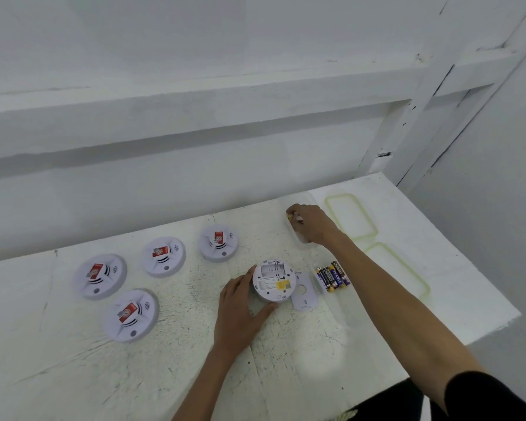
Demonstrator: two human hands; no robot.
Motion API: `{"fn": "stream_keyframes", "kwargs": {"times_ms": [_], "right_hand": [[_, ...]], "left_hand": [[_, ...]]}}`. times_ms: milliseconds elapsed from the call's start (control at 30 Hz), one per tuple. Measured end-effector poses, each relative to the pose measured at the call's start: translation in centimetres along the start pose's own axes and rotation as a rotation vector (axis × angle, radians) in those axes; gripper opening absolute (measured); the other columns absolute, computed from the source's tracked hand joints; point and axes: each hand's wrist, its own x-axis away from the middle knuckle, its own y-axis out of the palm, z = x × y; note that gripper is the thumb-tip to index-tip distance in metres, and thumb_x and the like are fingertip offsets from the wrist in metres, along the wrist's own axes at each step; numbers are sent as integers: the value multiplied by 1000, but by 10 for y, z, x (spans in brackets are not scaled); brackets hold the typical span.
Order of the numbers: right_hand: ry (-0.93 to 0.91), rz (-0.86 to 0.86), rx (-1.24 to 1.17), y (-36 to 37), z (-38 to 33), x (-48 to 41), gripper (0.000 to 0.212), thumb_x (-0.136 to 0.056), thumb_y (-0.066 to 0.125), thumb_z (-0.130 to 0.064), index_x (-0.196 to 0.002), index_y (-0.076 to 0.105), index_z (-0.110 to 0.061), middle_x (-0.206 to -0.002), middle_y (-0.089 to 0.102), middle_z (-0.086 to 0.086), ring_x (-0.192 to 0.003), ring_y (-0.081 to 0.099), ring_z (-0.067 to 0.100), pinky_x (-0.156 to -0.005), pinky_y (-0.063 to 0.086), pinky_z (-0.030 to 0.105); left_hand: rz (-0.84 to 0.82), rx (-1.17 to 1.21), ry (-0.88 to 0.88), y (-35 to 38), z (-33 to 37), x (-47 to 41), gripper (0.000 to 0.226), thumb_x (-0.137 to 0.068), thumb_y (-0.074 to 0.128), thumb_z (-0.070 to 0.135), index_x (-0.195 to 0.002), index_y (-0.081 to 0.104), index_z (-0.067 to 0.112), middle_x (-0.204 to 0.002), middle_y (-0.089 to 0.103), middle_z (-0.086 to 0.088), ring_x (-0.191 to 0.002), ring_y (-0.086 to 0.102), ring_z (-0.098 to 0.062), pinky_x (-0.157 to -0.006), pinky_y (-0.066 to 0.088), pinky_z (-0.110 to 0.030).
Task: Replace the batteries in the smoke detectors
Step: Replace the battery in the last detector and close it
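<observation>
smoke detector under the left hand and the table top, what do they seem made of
Smoke detector: looks like moulded white plastic, smooth and matte, judging by the crisp ribs and recesses on its upturned back. A yellow, paper-like label is stuck there.
Table top: probably painted board, white and rough. The coat is scratched and speckled, with seams between panels.

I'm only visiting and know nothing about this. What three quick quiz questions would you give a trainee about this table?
1. How many smoke detectors lie face up, showing red labels?
2. True or false: the left hand holds the opened detector, which lies back side up.
3. Where does the row of batteries lie? A: left of the opened detector. B: right of it. C: in the left hand.
Key: 1. four; 2. true; 3. B.
</observation>
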Motion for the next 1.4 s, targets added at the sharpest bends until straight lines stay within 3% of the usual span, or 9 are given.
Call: {"fn": "stream_keyframes", "kwargs": {"times_ms": [67, 300, 367, 733, 833, 1000, 1200, 1333, 1400], "right_hand": [[32, 86, -39, -2, -1, 7, 28, -104, 45, -23, -122, 63, -12, -101, 71, 14, -86, 67, 28, -71, 52, 33], [92, 445, -352, -5, -28, 54, 24, -101, 55, -27, -108, 73, -12, -105, 71, 2, -81, 64, 10, -71, 42, 4], [52, 484, -429, -1, -42, 75, 23, -100, 59, -26, -110, 73, -12, -103, 72, -1, -81, 64, 6, -70, 43, 4], [-189, 331, -281, 43, -69, 123, 18, -98, 61, -17, -111, 70, -10, -106, 69, 4, -89, 66, 17, -77, 56, 32], [-232, 272, -165, 49, -70, 122, 22, -99, 56, -20, -114, 69, -12, -110, 68, 4, -98, 62, 21, -78, 52, 33], [-298, 257, -61, 54, -76, 121, 19, -98, 57, -22, -111, 67, -15, -110, 68, 0, -98, 57, 20, -76, 51, 32], [-134, 305, -145, 69, -81, 120, 25, -90, 56, -43, -97, 75, -28, -105, 68, -9, -105, 53, 19, -78, 50, 38], [-8, 293, -384, 78, -83, 123, 15, -88, 71, -35, -97, 76, -24, -125, 61, -4, -112, 52, 14, -91, 46, 28], [34, 320, -468, 79, -83, 124, 19, -87, 73, -33, -103, 74, -22, -121, 63, -3, -105, 58, 10, -92, 49, 25]], "left_hand": [[-6, -1, -7, 0, -1, 0, 84, -83, 63, 74, -153, 36, 36, -145, 47, 20, -135, 42, -6, -116, 36, -42], [-5, -9, 11, 1, -3, 1, 84, -84, 61, 75, -153, 35, 36, -147, 47, 19, -137, 41, -7, -117, 35, -42], [1, -6, 13, 2, -3, 1, 84, -84, 62, 74, -153, 37, 34, -148, 47, 19, -137, 42, -8, -117, 35, -44], [13, 1, 21, 4, -2, -1, 83, -83, 64, 71, -152, 39, 31, -145, 51, 15, -130, 46, -8, -115, 38, -42], [29, -3, 30, 3, -3, -1, 82, -83, 71, 62, -152, 40, 30, -144, 52, 16, -128, 47, -7, -113, 38, -39], [31, 1, 19, 6, -6, 0, 91, -80, 57, 80, -153, 38, 30, -144, 55, 9, -127, 51, -15, -112, 41, -41], [62, -6, 28, 9, -8, -1, 94, -78, 52, 85, -150, 44, 25, -138, 60, 2, -121, 57, -20, -106, 48, -45], [71, -6, 35, 10, -7, -1, 94, -79, 52, 84, -149, 45, 21, -140, 59, 4, -124, 55, -18, -109, 45, -44], [62, -9, 41, 10, -6, -1, 94, -80, 50, 85, -152, 42, 24, -144, 57, 6, -127, 53, -16, -112, 42, -41]]}}
